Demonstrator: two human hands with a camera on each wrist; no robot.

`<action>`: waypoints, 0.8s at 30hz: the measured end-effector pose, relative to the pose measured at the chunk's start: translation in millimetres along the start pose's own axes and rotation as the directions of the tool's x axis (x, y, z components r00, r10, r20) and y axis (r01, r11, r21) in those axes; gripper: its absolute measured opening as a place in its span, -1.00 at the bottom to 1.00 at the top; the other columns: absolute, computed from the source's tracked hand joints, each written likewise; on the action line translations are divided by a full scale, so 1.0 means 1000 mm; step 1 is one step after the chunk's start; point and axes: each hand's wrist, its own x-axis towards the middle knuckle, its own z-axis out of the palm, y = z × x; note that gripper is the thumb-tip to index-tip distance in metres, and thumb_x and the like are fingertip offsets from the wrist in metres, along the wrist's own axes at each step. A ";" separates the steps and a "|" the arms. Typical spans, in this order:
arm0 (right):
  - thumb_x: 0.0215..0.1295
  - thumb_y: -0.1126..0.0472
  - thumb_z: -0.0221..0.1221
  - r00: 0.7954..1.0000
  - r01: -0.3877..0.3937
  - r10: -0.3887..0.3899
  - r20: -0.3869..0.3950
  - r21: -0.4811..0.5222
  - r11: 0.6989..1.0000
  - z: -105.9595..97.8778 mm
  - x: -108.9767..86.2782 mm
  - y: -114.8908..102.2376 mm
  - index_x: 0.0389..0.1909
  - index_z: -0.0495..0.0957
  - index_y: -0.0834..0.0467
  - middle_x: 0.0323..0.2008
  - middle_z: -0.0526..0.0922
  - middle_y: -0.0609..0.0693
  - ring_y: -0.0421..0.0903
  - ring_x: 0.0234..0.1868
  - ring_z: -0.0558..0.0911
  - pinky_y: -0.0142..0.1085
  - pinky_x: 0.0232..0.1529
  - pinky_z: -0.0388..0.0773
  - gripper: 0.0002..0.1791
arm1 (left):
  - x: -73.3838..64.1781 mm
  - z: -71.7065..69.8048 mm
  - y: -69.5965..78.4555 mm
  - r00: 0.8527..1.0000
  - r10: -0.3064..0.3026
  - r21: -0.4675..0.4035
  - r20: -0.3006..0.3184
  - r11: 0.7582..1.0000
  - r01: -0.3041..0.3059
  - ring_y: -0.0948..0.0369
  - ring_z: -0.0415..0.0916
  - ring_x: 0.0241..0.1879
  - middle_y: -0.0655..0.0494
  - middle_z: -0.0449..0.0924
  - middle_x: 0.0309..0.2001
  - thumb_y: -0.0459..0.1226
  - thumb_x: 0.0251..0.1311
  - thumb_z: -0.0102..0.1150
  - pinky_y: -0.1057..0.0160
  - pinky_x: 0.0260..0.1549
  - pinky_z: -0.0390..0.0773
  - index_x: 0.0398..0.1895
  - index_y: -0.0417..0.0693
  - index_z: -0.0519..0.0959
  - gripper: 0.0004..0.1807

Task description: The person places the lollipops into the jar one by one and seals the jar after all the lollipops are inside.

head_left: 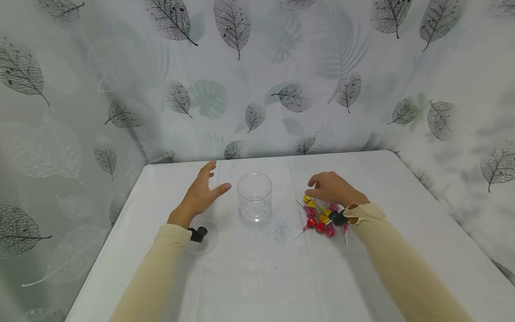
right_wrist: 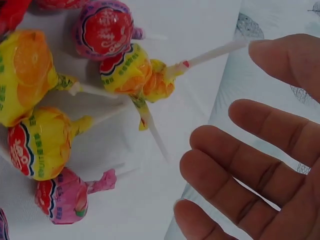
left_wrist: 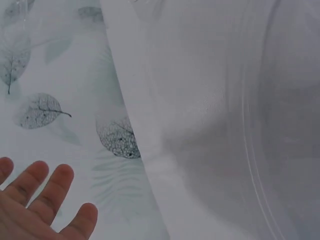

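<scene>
A clear plastic jar [head_left: 255, 197] stands upright on the white table, its round mouth facing up. Just left of it my left hand [head_left: 201, 192] hovers with thumb and fingers spread, holding nothing. On the right lies a loose pile of lollipops [head_left: 311, 222] in red, yellow and pink wrappers. My right hand [head_left: 335, 188] is over the far side of this pile, fingers loosely bent. In the right wrist view, the thumb tip comes right at the white stick of a yellow lollipop [right_wrist: 127, 75], with the other fingers apart from it.
A round transparent lid [head_left: 209, 243] lies flat on the table beneath my left wrist. The white table [head_left: 257, 286] ends at a leaf-patterned curtain [head_left: 273, 85] along the back and sides. Small dark wrist cameras [head_left: 198, 234] sit on both wrists.
</scene>
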 end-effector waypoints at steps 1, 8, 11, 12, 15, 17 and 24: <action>0.41 0.00 0.28 1.000 0.004 -0.004 0.008 0.007 1.000 0.001 0.000 -0.001 0.06 0.70 0.22 -0.14 0.74 0.09 0.01 -0.15 0.66 -0.02 -0.02 0.65 -0.60 | 0.000 0.001 0.002 1.000 0.004 -0.005 0.006 1.000 -0.004 -0.04 0.13 0.58 0.09 -0.02 0.67 0.34 0.30 0.19 -0.32 0.38 0.28 0.71 0.13 -0.14 0.12; 0.34 -0.02 0.31 0.997 -0.011 0.009 0.076 0.020 1.000 0.005 -0.001 -0.002 0.00 0.74 0.14 -0.13 0.75 0.02 -0.02 -0.12 0.65 -0.10 -0.07 0.65 -0.64 | -0.004 0.015 0.020 0.997 0.034 -0.045 0.069 0.999 -0.030 -0.02 0.20 0.54 0.05 0.12 0.62 0.28 0.26 0.29 -0.30 0.35 0.33 0.68 0.14 -0.02 0.08; 0.33 -0.01 0.33 0.996 -0.017 0.016 0.084 0.013 1.000 0.005 -0.002 -0.002 -0.03 0.74 0.12 -0.13 0.74 0.03 -0.01 -0.12 0.64 -0.11 -0.10 0.66 -0.66 | -0.004 0.023 0.027 0.995 0.045 -0.048 0.089 0.998 -0.041 0.00 0.22 0.53 0.07 0.15 0.61 0.29 0.21 0.34 -0.30 0.34 0.34 0.67 0.15 0.00 0.11; 0.33 0.00 0.33 0.996 -0.015 0.014 0.085 0.012 1.000 0.005 -0.002 -0.002 -0.04 0.75 0.13 -0.14 0.74 0.04 -0.01 -0.13 0.64 -0.11 -0.10 0.66 -0.67 | -0.004 0.026 0.029 0.994 0.049 -0.045 0.094 0.998 -0.045 0.00 0.23 0.52 0.08 0.15 0.61 0.29 0.19 0.35 -0.31 0.34 0.35 0.67 0.15 0.00 0.12; 0.32 0.08 0.35 0.997 -0.001 0.001 0.077 0.010 1.000 0.005 -0.001 -0.002 -0.07 0.75 0.16 -0.16 0.75 0.04 -0.03 -0.18 0.65 -0.12 -0.11 0.67 -0.72 | -0.002 0.033 0.033 0.994 0.042 -0.048 0.103 0.998 -0.038 0.03 0.26 0.51 0.13 0.17 0.59 0.31 0.11 0.40 -0.31 0.33 0.35 0.67 0.19 0.01 0.17; 0.34 0.14 0.34 0.998 0.006 -0.006 0.063 0.012 1.000 0.005 -0.001 -0.003 -0.08 0.76 0.18 -0.16 0.77 0.04 -0.04 -0.19 0.65 -0.11 -0.09 0.68 -0.76 | -0.001 0.038 0.035 0.994 0.038 -0.057 0.106 0.998 -0.032 0.05 0.27 0.50 0.14 0.19 0.59 0.33 0.06 0.43 -0.28 0.33 0.36 0.67 0.21 0.01 0.20; 0.41 0.25 0.28 1.000 -0.025 0.025 0.009 0.023 0.999 0.005 -0.003 -0.005 -0.05 0.77 0.23 -0.10 0.78 0.08 0.03 -0.08 0.67 -0.06 0.01 0.68 -0.80 | 0.000 0.051 0.039 0.993 0.014 -0.059 0.118 0.998 -0.007 0.03 0.26 0.48 0.15 0.22 0.57 0.31 0.01 0.48 -0.24 0.36 0.33 0.66 0.26 0.02 0.22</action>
